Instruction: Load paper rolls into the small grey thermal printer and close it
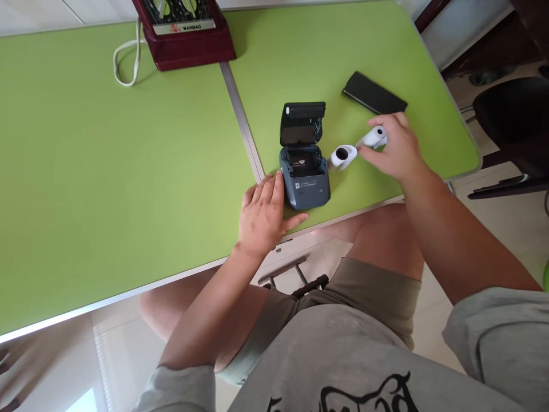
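A small dark blue-grey printer (307, 190) stands on the green table with its black lid (301, 123) raised and its inner compartment exposed. My left hand (263, 214) rests against the printer's left side, fingers spread and thumb along its front. To the right of the printer lies a white paper roll (342, 155) with a dark core and a loose end. My right hand (397, 146) has its thumb and fingers around a second, thinner white roll (372, 137), just beyond the first one.
A black phone-like object (374, 94) lies behind my right hand. At the back left stands a dark red appliance (189, 48) with a white cord (136, 57). A metal seam (242, 120) crosses the green table (107, 171). A dark chair (514, 120) is at the right.
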Demonstrator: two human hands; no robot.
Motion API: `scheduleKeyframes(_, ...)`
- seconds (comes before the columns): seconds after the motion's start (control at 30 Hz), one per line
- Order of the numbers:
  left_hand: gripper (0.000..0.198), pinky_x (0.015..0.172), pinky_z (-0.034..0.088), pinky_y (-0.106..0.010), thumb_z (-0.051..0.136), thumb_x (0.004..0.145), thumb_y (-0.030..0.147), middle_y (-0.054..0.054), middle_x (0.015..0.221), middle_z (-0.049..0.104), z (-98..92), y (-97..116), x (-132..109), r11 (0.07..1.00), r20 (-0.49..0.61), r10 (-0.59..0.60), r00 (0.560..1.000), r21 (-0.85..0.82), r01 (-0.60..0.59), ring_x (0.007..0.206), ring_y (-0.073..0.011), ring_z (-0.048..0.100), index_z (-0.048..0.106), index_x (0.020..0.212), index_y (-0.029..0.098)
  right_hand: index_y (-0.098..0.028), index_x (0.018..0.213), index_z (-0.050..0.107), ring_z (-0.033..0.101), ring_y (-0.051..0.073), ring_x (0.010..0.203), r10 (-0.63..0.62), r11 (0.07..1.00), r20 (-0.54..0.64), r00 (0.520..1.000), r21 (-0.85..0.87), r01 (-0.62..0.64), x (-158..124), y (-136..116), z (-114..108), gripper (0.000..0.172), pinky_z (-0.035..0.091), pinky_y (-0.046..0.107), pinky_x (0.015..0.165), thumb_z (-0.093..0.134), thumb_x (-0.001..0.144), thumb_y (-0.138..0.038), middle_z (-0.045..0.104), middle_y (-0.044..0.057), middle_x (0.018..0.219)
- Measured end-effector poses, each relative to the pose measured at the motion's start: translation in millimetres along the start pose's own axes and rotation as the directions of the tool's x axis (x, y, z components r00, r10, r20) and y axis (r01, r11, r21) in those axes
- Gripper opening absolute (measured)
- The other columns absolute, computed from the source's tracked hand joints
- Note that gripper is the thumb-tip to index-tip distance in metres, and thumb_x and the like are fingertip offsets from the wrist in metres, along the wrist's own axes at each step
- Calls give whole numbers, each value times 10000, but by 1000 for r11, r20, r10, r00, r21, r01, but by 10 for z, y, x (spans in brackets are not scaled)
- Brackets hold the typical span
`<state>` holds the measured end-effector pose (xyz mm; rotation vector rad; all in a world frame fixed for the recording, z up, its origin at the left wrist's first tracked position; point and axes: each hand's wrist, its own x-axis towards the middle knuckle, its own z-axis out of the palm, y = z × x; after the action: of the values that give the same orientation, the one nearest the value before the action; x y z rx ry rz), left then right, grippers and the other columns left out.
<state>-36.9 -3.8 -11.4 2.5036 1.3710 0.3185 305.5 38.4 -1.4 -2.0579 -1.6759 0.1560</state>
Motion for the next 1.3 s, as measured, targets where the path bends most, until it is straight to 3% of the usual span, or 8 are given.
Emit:
scheduleKeyframes(0.17, 1056, 1225, 386, -463, 652, 888, 751, -255, 1583, 531, 4, 1, -7, 1000, -13, 6, 1000, 3, -6, 1505, -369, 490, 392, 1603, 18, -274, 1061, 690, 584, 248, 935, -16, 994, -63, 998, 103, 22, -95, 139, 55, 334, 457, 455, 934, 815, 773, -387, 623, 112, 1087)
scheduleKeyframes(0.37, 1045, 1218, 398, -468, 622, 900, 764, -264, 1581, 529, 8, 0, -2, 1000, -8, 0, 1000, 3, 0, 1500, -375, 495, 401, 1600, 20, -269, 1100, 647, 620, 259, 1013, -55, 981, -130, 990, 177, 77, -161, 68, 41, 334, 465, 449, 982, 765, 814, -394, 654, 136, 1156)
scheduleKeyframes(0.47, 1041, 1212, 404, -473, 600, 908, 773, -259, 1573, 539, 11, -2, 0, 1000, -16, 8, 1000, 3, -8, 1491, -373, 507, 402, 1601, 22, -275, 1172, 550, 658, 250, 975, -76, 949, -289, 954, 274, 159, -177, -127, -5, 484, 524, 437, 882, 760, 739, -315, 686, 95, 1158)
scheduleKeyframes(0.6, 1055, 1203, 405, -462, 647, 887, 761, -258, 1566, 546, 11, -4, 1, 1000, -23, 16, 1000, 27, -15, 1475, -373, 522, 416, 1589, 7, -284, 1123, 530, 680, 231, 888, -231, 874, -393, 890, 318, 368, -278, -636, -100, 401, 543, 388, 728, 665, 754, -202, 689, 72, 1045)
scheduleKeyframes(0.7, 1056, 1197, 407, -472, 623, 895, 772, -261, 1563, 549, 19, -15, -2, 999, -35, 30, 999, 28, -29, 1467, -374, 529, 418, 1583, -1, -283, 1180, 632, 691, 276, 1042, -443, 870, -159, 882, 159, 466, -355, -1052, -99, 393, 583, 442, 850, 630, 793, -214, 716, 92, 1169)
scheduleKeyframes(0.83, 1044, 1189, 410, -478, 518, 930, 807, -265, 1561, 549, 41, -32, -12, 999, -61, 44, 997, 12, -43, 1469, -369, 526, 414, 1581, -4, -268, 1311, 635, 681, 306, 1151, -490, 870, 128, 862, 7, 493, -353, -1298, 27, 464, 551, 491, 998, 606, 855, -188, 729, 87, 1269)
scheduleKeyframes(0.97, 1032, 1197, 396, -465, 555, 929, 783, -264, 1557, 553, 48, -31, -17, 999, -60, 52, 997, 8, -51, 1477, -370, 517, 405, 1584, -1, -233, 1299, 621, 697, 306, 1097, -491, 864, 172, 854, -26, 503, -281, -1237, 114, 465, 521, 495, 979, 605, 843, -139, 750, 74, 1210)
scheduleKeyframes(1.3, 1047, 1200, 399, -467, 644, 899, 746, -279, 1546, 556, 39, -20, -18, 999, -60, 52, 997, 16, -51, 1471, -374, 522, 400, 1587, -4, -220, 909, 712, 703, 260, 957, -513, 856, 241, 824, 69, 513, -198, -1230, 150, 103, 453, 424, 890, 610, 914, -212, 791, 35, 1002)
